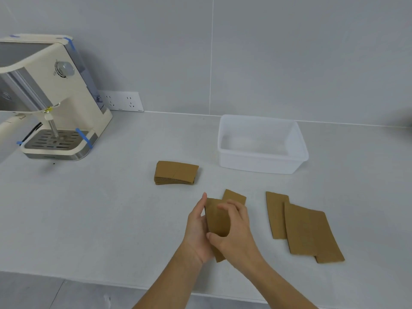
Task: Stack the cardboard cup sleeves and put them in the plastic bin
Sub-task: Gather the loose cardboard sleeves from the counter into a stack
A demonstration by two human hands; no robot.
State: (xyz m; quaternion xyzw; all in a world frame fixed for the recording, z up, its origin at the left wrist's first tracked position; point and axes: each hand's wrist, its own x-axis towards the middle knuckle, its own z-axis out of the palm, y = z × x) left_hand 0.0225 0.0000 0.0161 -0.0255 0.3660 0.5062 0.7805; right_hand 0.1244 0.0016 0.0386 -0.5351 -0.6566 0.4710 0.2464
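Observation:
A flat brown cardboard cup sleeve point(217, 219) is held above the counter between both hands. My left hand point(197, 233) grips its left edge, and my right hand point(236, 237) pinches it from the right, thumb below and fingers on top. Another sleeve point(234, 196) pokes out behind my right hand. A neat stack of sleeves point(176, 173) lies further back, left of the bin. To the right, three loose sleeves point(305, 228) overlap flat on the counter. The translucent white plastic bin point(263, 162) stands at the back right with nothing inside.
A cream espresso machine point(51, 97) with blue tape stands at the far left. A white wall socket point(121, 101) sits behind it. The grey counter point(89, 208) ends at a front edge near my forearms, with grey floor below.

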